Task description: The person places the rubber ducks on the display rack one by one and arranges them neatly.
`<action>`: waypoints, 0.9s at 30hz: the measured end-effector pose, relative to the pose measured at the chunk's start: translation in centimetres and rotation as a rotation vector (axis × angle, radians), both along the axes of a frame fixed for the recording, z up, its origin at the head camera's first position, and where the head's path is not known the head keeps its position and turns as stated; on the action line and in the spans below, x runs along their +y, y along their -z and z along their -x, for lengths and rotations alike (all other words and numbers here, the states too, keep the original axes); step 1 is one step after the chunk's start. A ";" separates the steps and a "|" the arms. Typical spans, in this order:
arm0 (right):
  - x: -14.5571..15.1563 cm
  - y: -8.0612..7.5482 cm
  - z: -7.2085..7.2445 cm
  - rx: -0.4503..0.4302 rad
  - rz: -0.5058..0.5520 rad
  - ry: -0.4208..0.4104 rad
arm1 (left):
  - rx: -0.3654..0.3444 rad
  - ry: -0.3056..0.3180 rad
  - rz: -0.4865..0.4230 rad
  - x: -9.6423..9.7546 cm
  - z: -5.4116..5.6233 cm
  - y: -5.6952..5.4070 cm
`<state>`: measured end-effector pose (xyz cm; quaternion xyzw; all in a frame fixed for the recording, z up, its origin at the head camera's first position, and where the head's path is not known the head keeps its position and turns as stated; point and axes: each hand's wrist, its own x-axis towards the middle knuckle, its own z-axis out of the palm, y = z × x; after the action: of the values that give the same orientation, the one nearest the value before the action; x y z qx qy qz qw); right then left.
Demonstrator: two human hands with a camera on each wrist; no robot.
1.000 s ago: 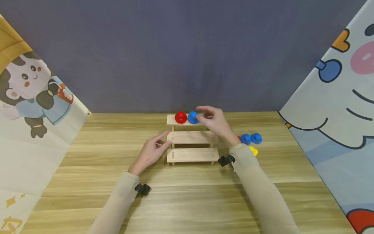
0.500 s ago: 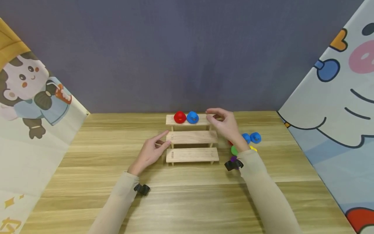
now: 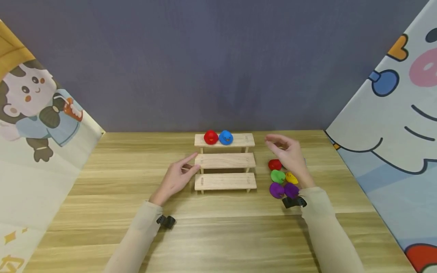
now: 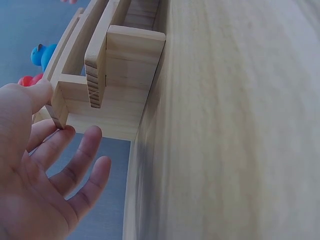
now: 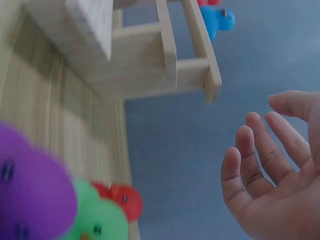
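Head view, blue duck (image 3: 226, 137): sat on the top step (image 3: 245, 140), just beside its red neighbour.
Red duck (image 3: 211, 137): sat on that same board, nearer its left end.
Wooden stand (image 3: 225, 181): stood with its three steps rising towards the back edge of the worktop (image 3: 218, 227), about midway between left and right edges.
Left hand (image 3: 175, 176): held the left end of the middle step (image 3: 225, 160) between thumb and forefinger; the other fingers were loosely spread.
Right hand (image 3: 288, 151): hung just beyond the top step's right end, fingers bent, a narrow gap at the thumb, nothing held.
Loose ducks: second red duck (image 3: 274, 164), green duck (image 3: 278, 176), yellow duck (image 3: 291, 178) and two purple ducks (image 3: 277, 190) lay between the stand and the worktop's right edge, the purple pair nearest the front edge.
Wall (image 3: 218, 64): rose grey-blue along the back edge.
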<state>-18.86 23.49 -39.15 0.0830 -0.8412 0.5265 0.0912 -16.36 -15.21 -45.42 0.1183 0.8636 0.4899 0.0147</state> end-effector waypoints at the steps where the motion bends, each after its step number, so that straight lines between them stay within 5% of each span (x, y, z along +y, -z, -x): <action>1: 0.4 0.1 -0.1 0.000 -0.002 0.005 | 0.000 0.000 0.001 0.0 0.0 0.0; 12: 5.6 1.4 -1.3 -0.026 -0.032 0.109 | -0.016 0.006 -0.013 0.3 0.1 0.2; 27: 11.1 4.2 -2.2 -0.175 -0.047 0.183 | -0.025 -0.009 -0.017 0.1 0.2 0.3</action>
<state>-16.62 34.61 -43.30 -0.0384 -0.8621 0.5014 0.0632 -16.55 -15.12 -45.71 0.1083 0.8597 0.4988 0.0223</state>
